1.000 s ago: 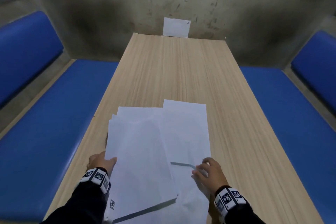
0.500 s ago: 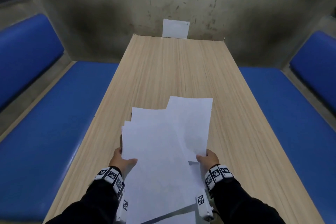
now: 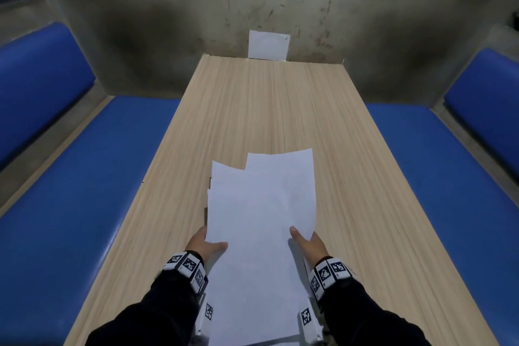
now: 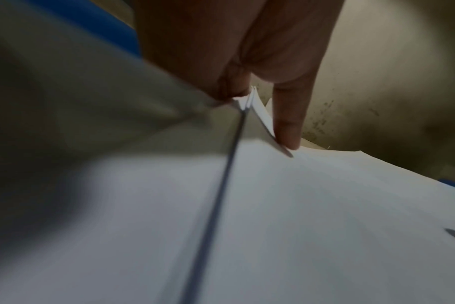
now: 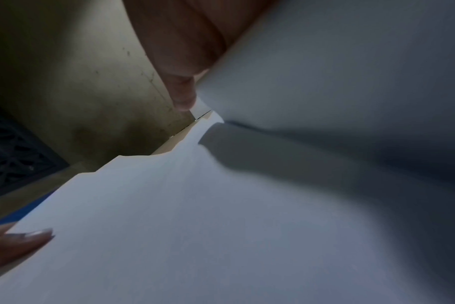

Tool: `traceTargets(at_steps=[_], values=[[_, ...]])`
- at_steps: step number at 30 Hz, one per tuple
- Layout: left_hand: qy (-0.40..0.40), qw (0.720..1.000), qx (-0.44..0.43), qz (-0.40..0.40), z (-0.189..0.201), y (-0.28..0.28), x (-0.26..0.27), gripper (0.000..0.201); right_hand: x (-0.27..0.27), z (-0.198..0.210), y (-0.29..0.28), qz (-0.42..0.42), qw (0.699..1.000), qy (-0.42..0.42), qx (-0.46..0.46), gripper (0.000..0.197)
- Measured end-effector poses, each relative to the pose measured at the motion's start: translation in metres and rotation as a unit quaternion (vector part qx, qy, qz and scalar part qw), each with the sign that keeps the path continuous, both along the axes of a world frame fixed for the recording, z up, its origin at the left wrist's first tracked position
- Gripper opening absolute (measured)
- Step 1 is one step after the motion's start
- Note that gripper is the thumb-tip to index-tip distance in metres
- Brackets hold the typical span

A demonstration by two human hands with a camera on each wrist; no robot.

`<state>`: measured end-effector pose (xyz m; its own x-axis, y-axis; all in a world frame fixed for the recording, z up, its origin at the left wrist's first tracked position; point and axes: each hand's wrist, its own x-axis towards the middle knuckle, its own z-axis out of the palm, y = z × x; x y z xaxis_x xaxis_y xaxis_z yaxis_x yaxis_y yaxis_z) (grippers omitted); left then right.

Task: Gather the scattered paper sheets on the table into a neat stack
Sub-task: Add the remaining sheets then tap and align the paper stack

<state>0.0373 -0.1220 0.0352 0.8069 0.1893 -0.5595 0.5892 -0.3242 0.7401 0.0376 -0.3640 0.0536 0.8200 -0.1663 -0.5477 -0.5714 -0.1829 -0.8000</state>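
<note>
Several white paper sheets point(image 3: 261, 222) overlap in a loose bundle held above the near end of the wooden table point(image 3: 269, 109), their far corners fanned apart. My left hand point(image 3: 206, 244) grips the bundle's left edge, thumb on top, fingers hidden beneath. My right hand point(image 3: 304, 243) grips the right edge the same way. In the left wrist view the thumb point(image 4: 288, 123) presses on the paper sheets point(image 4: 299, 216). The right wrist view shows my thumb point(image 5: 179, 90) on the paper sheets point(image 5: 195, 216) and the other hand's thumb at the lower left.
A small white card point(image 3: 268, 44) leans against the stained wall at the table's far end. Blue padded benches point(image 3: 84, 191) run along both sides of the table.
Both hands have lifted the sheets off the table and pushed them together into a narrower bundle. The sheets overlap more than before.
</note>
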Motion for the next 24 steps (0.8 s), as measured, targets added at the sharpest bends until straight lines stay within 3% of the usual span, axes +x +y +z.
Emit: traceTargets(at_steps=[3,5,8,10,12,15,19,21,24], values=[[0.019,0.999,0.021,0.029,-0.009,0.007,0.000,0.067,0.003,0.005,-0.012,0.032,0.999,0.039,-0.017,0.065],[0.032,0.998,0.032,0.051,-0.015,0.015,0.001,0.067,0.001,0.004,-0.030,0.106,0.985,0.095,-0.099,0.063],[0.041,0.997,0.023,0.063,-0.016,0.024,-0.001,0.061,-0.009,-0.007,-0.055,0.160,0.969,0.112,-0.151,0.020],[0.034,0.998,0.007,0.061,-0.019,0.026,-0.002,0.058,-0.018,-0.015,-0.064,0.131,0.981,0.091,-0.109,0.025],[0.022,0.998,-0.005,0.059,-0.020,0.026,-0.004,0.054,-0.026,-0.004,-0.061,0.100,0.989,0.028,-0.105,0.016],[0.009,0.999,-0.004,0.052,-0.020,0.023,-0.006,0.051,-0.025,0.026,-0.064,0.043,0.968,-0.137,-0.207,0.008],[-0.005,0.999,0.003,0.042,-0.015,0.020,-0.010,0.053,-0.014,0.086,-0.080,-0.050,0.907,-0.312,-0.280,0.018],[-0.006,0.999,0.001,0.038,-0.014,0.019,-0.011,0.052,-0.009,0.123,-0.088,-0.113,0.857,-0.397,-0.309,0.020],[-0.009,0.999,-0.021,0.041,-0.016,0.017,-0.013,0.051,-0.002,0.175,-0.097,-0.228,0.799,-0.505,-0.234,0.019]])
